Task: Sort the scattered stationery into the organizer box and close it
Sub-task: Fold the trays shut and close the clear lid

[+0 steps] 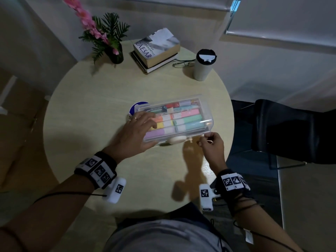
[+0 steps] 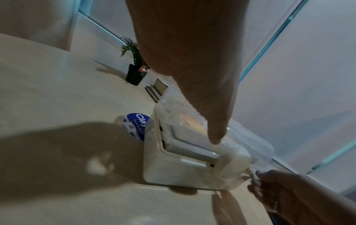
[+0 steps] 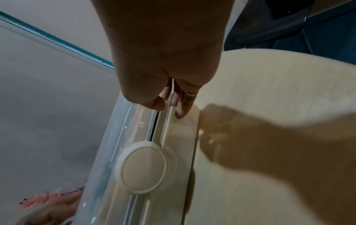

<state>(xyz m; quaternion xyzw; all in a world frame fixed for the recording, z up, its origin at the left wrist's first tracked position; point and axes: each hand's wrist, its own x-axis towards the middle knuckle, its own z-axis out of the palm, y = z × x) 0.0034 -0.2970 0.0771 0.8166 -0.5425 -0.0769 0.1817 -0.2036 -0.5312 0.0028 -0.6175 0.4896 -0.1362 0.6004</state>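
Though the clear lid is down over the rows of pastel markers, the transparent plastic organizer box (image 1: 174, 120) near the middle of the round pale wooden table (image 1: 94, 110) looks not yet latched; no loose stationery shows. The left hand (image 1: 135, 131) presses flat on the lid, fingers straight. The right hand (image 1: 211, 143) pinches the lid's near-right corner. The box's long axis runs left-right, its round cream clasp (image 3: 143, 166) facing the near edge.

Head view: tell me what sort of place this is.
Probably an office or study corner. A small round wooden table carries stacked books, glasses, a travel mug and a potted plant; a black chair stands beside it, under a roller blind.
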